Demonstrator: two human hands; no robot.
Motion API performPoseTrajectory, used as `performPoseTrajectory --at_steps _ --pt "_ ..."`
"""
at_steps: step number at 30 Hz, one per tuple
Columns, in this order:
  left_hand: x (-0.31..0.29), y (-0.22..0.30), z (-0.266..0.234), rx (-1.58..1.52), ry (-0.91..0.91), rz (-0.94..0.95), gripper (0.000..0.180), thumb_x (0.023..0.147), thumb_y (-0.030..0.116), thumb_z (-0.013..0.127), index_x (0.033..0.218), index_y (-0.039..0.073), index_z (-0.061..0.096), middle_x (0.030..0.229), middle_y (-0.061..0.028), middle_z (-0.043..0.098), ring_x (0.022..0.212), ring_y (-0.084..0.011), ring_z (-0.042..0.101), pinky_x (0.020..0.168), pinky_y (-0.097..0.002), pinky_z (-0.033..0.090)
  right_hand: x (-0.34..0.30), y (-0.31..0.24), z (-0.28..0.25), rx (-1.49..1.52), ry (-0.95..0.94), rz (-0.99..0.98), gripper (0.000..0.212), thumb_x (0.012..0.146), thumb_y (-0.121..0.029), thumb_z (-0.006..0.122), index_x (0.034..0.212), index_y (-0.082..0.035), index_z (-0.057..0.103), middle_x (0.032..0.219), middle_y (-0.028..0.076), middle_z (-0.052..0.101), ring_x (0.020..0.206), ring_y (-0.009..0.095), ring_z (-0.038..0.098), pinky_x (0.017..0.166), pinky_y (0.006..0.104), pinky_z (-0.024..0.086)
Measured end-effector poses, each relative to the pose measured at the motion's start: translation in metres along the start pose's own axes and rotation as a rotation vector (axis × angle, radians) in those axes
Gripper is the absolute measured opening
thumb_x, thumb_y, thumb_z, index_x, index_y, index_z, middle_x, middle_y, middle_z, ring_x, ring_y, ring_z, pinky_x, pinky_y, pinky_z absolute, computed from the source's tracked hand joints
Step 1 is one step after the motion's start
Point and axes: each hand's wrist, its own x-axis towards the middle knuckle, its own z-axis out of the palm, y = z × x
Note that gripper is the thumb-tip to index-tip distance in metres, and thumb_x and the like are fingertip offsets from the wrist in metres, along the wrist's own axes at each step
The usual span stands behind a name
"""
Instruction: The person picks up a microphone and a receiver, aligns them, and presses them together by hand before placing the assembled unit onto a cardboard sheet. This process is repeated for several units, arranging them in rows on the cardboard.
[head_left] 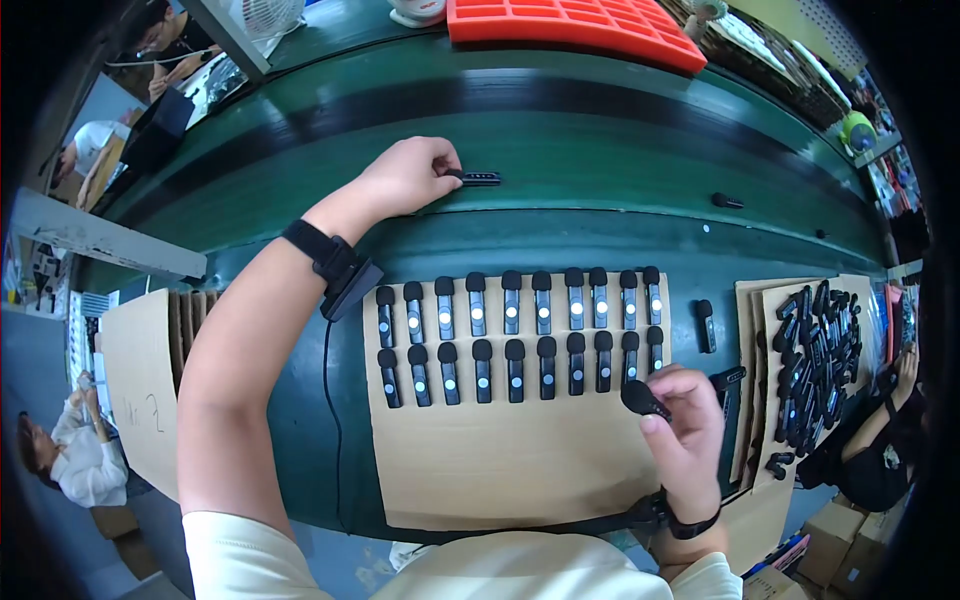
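My left hand (pixel 415 175) reaches far out over the green belt, fingers pinched on the end of a small black clip-on microphone body (pixel 482 179). My right hand (pixel 686 425) is raised at the right edge of a cardboard sheet (pixel 500 470). Between its thumb and fingers sits a black microphone with a round foam tip (pixel 643 399). Two rows of similar foam-tipped microphones (pixel 515 370) lie on the sheet, most with a pale round dot. One more foam-tipped microphone (pixel 706 326) lies just right of the sheet.
Another cardboard stack (pixel 757 400) at right bears a heap of black microphones (pixel 815 365). A loose black piece (pixel 727 201) lies on the belt. Beyond it stands a red compartment tray (pixel 580 25). More cardboard (pixel 140 385) stands at left. A cable (pixel 328 430) crosses the table. Other people work nearby.
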Motion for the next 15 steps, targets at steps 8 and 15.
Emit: performPoseTrajectory --at_steps 8,15 --pt "-0.104 0.060 0.010 -0.659 0.179 0.024 0.025 0.087 0.001 0.064 0.111 0.000 0.063 0.095 -0.0068 0.067 0.086 -0.0091 0.062 0.075 -0.0252 0.052 -0.010 0.017 0.005 0.149 -0.029 0.081 0.021 0.086 0.004 0.067 0.105 0.000 0.060 0.104 0.006 0.059 0.097 0.012 0.058 0.088 0.0266 0.047" --pt "-0.242 0.130 0.059 -0.836 0.372 0.080 0.029 0.082 -0.004 0.071 0.110 0.000 0.066 0.105 -0.0072 0.067 0.095 -0.0136 0.063 0.088 -0.0277 0.050 -0.027 0.007 0.023 0.077 -0.132 -0.070 0.026 0.080 0.005 0.069 0.102 0.001 0.058 0.096 0.008 0.058 0.085 0.013 0.059 0.076 0.0227 0.049"
